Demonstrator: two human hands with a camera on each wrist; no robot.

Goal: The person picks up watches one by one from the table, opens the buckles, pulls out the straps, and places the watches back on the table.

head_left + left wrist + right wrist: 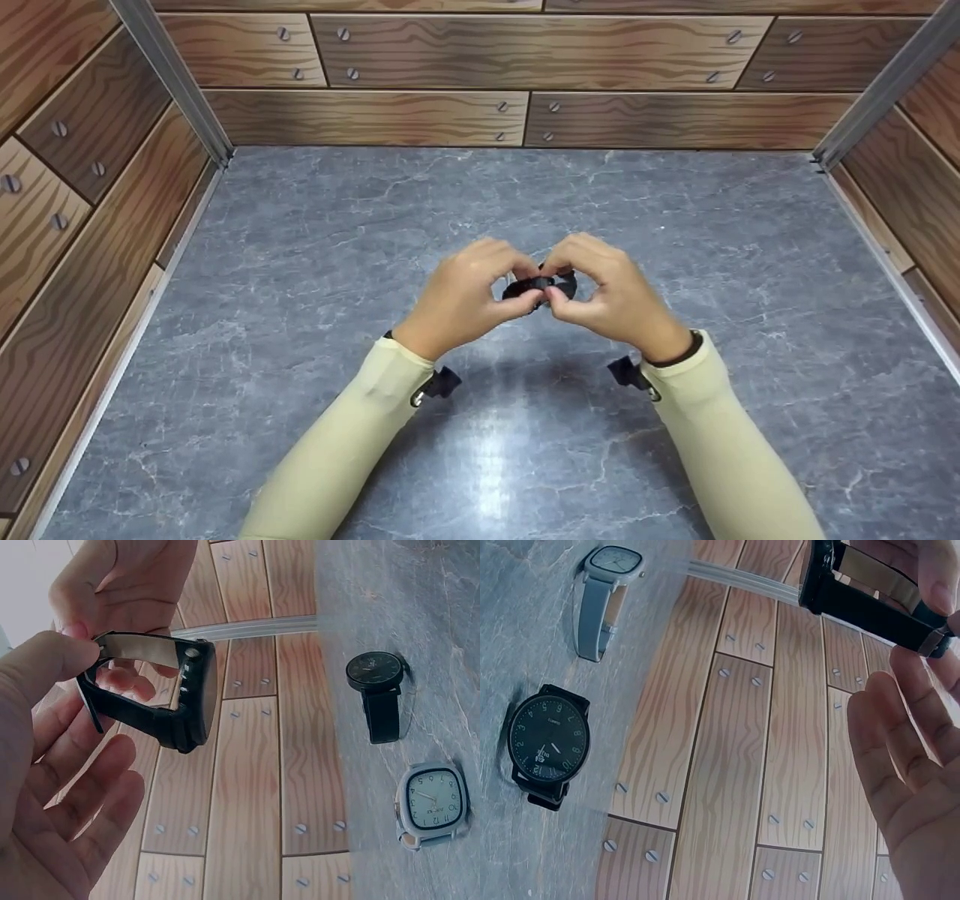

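Note:
Both hands pinch a watch with a black strap and a dark case [196, 694] between them, its strap bent into a loop. In the head view the left hand [474, 289] holds it from the left and the right hand [600, 289] from the right, fingertips meeting at the strap ends. The strap's pale inner side [877, 574] shows in the right wrist view. Thumbs and index fingers grip the buckle end, while the other fingers spread loosely. On the grey surface lie a round black watch [549, 736] and a square light-framed watch with a grey-blue strap [596, 619].
The grey marbled tabletop [360, 217] is bounded by wood-patterned panels [420, 52] at the back and sides, with metal corner posts [176, 82]. Dark wrist cameras [448, 382] stick out from both light sleeves [337, 442]. The hands hide the lying watches in the head view.

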